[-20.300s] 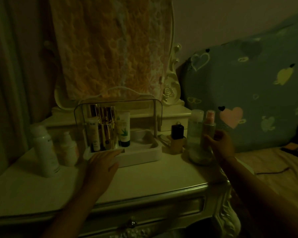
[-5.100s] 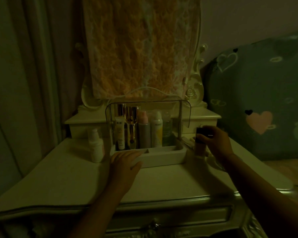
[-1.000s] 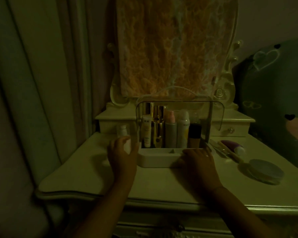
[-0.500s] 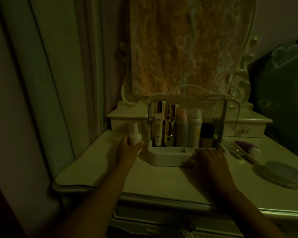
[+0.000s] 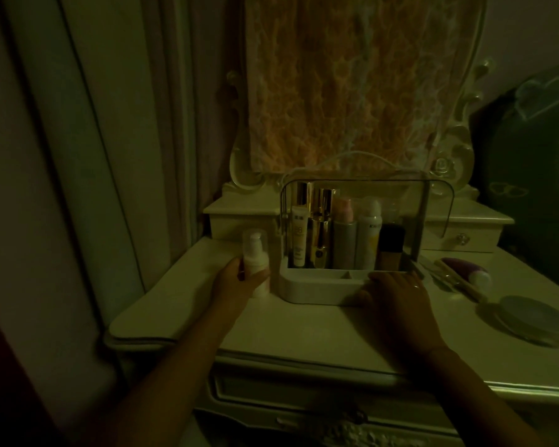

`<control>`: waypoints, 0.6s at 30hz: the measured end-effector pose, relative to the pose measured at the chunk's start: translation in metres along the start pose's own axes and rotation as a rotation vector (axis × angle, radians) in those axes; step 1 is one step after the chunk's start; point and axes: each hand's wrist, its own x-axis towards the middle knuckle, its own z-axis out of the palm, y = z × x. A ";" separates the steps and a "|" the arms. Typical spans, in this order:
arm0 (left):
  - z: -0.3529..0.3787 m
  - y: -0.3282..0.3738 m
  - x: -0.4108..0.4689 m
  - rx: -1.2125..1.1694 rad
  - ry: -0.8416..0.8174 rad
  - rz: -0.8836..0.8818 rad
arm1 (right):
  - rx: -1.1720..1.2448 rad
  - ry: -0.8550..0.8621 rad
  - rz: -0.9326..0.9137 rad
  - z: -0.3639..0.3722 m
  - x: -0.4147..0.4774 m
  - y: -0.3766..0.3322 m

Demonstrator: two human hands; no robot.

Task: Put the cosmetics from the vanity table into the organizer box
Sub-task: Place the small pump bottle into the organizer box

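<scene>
- While dim light covers the table [image 5: 304,333], the left hand [image 5: 236,280] grips a small white pump bottle [image 5: 255,256], upright just left of the organizer box [image 5: 313,290].
- Tall bottles [image 5: 346,233] fill the box's back row. The front compartments look free (the likelier home for a short bottle), so lift it clear of the rim and lower it upright.
- Fingers relaxed, the right hand [image 5: 397,295] rests on the box's front right corner, well placed to steady it.
- A purple tube [image 5: 465,269] and a round compact [image 5: 534,319] lie unpacked at right.
</scene>
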 end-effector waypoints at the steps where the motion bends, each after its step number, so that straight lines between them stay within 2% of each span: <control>1: -0.003 0.000 -0.005 -0.002 -0.022 0.002 | -0.003 -0.001 0.001 0.000 0.000 0.000; 9: -0.005 0.013 -0.045 -0.056 -0.170 0.002 | 0.091 -0.045 0.029 -0.012 -0.004 -0.009; 14: 0.023 0.020 -0.062 -0.096 -0.288 0.039 | 0.390 0.025 0.005 -0.027 -0.010 -0.024; 18: 0.051 0.023 -0.067 -0.089 -0.304 0.051 | 0.576 0.008 -0.003 -0.020 -0.024 -0.054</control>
